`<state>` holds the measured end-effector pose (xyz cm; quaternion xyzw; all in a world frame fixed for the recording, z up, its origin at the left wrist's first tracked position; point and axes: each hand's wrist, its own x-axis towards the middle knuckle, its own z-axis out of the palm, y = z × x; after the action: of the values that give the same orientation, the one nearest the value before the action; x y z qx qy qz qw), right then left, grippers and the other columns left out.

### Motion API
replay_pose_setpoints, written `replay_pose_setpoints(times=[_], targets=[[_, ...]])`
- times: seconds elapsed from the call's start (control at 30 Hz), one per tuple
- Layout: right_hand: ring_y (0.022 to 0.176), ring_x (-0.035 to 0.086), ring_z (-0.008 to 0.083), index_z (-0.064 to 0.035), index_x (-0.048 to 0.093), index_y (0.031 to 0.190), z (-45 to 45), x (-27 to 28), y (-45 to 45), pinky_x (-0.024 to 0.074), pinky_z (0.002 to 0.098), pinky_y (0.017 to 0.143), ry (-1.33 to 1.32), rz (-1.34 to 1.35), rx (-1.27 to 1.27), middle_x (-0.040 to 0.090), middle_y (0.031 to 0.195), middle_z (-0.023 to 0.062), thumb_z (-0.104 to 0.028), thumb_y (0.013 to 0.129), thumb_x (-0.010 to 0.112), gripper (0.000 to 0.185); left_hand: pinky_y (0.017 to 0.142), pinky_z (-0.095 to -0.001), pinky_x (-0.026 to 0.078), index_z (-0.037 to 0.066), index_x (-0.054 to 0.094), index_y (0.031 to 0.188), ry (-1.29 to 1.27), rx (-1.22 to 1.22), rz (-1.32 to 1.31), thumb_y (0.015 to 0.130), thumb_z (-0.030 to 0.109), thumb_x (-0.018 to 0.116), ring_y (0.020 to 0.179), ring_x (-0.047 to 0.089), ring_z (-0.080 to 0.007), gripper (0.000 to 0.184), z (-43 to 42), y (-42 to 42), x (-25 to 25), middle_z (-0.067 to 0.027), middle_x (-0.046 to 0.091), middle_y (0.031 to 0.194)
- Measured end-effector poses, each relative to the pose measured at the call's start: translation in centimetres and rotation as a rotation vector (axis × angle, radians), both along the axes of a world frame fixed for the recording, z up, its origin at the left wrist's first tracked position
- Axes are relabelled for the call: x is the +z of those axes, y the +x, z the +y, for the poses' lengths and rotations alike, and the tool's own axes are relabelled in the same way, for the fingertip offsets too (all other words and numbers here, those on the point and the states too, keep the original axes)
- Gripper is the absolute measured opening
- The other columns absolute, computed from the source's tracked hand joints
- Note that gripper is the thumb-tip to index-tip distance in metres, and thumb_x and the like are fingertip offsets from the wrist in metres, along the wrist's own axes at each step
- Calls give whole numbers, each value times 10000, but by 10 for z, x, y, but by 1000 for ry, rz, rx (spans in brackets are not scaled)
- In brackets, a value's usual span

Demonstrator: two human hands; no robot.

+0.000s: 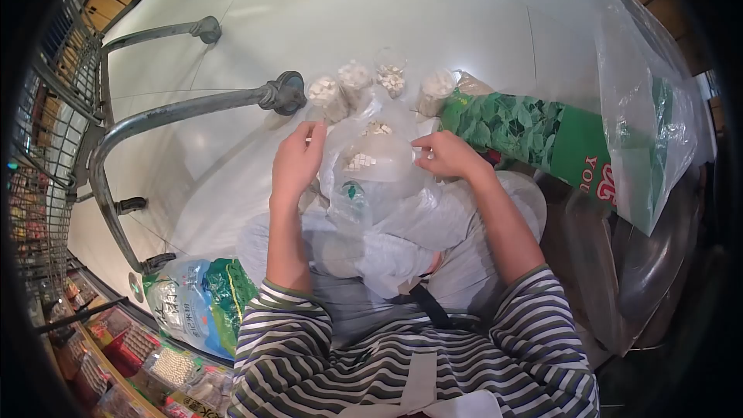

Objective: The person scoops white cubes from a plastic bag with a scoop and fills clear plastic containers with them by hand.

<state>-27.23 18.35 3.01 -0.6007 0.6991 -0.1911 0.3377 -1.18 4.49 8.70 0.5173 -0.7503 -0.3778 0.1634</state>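
A clear plastic bag (379,193) lies spread between my hands, over my lap. Small whitish pieces (361,161) show inside it, some of them block-shaped. On the bag's left side, my left hand (298,161) is closed with its fingertips at the edge of the plastic. From the right, my right hand (450,155) pinches the opposite edge between thumb and fingers. Just beyond the bag stand several clear packs of pale pieces, including a left pack (325,94), a middle pack (391,81) and a right pack (438,87).
A metal cart frame (178,112) with wheels stands at left. To the right lie a green printed bag (515,125) and a large clear plastic sheet (654,85). A blue-green package (197,298) sits lower left, beside shelves of packaged goods (128,344). The floor (433,8) is pale tile.
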Motion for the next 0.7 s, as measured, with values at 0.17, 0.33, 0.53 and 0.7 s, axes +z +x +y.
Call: replay_pose_setpoints(times=[0.17,0.33,0.53,0.7], targets=[[873,662,353,-35,676,1110,-1,11,7,517,396,805,13,-132,-30,690,924,196,-214,740,699,412,818,-370,494,0,625,1142,-53,-12,20,931,446,519,927,666,-298,505,-1,2,2,-189,676,1050],[859,660,358,-12,669,1104,-4,6,1,513,382,783,-111,-84,-101,685,897,202,-220,753,692,409,847,-367,477,-5,633,1122,-38,47,69,950,436,484,964,651,-316,496,-7,6,2,-206,670,1054],[848,659,354,-12,669,1105,0,12,1,509,378,776,-94,-93,-119,683,885,198,-222,758,688,406,892,-391,442,17,621,1138,-9,83,48,973,425,415,1018,606,-386,486,-17,12,-21,-242,653,1025],[787,654,332,-15,664,1117,2,4,-1,506,374,735,-124,-77,-95,682,866,186,-221,764,681,409,891,-389,442,16,617,1141,8,64,100,971,391,410,1034,601,-390,460,-25,13,-42,-246,650,1034]])
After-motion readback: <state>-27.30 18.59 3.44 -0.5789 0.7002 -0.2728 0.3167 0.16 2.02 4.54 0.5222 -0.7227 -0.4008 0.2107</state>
